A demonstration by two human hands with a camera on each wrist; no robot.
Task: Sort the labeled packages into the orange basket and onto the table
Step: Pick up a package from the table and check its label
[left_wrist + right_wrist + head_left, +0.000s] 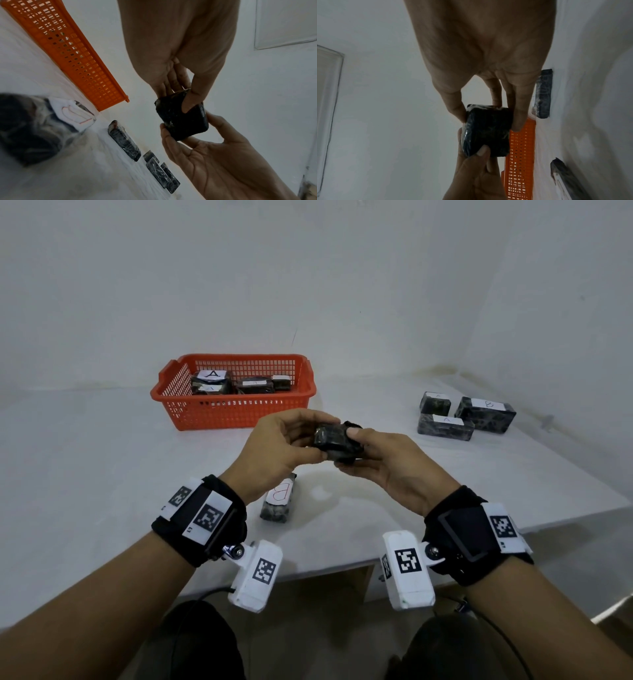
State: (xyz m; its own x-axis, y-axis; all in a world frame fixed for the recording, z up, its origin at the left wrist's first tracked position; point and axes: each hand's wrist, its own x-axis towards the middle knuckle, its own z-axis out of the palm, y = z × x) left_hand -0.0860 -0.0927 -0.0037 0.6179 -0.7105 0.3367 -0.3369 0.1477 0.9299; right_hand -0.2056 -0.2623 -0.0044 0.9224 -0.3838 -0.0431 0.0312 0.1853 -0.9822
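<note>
A: Head view: white table (102, 474), orange basket (191, 409) near its far edge with three packages, one labelled A.
B: Left?
A: Three near the right edge, one B (279, 501) at the near edge. Both hands (274, 450) (387, 470) pinch a small black package (337, 441), label hidden.

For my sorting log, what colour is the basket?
Orange, the basket with a mesh wall; clearest in the head view.

on the table (102, 474) the basket (233, 409) sits at 11 o'clock with several packages (239, 383) inside. three packages (466, 416) cluster at 2 o'clock, just beside each other. one package (279, 501) lies near the front edge, below the left hand (277, 450).
</note>
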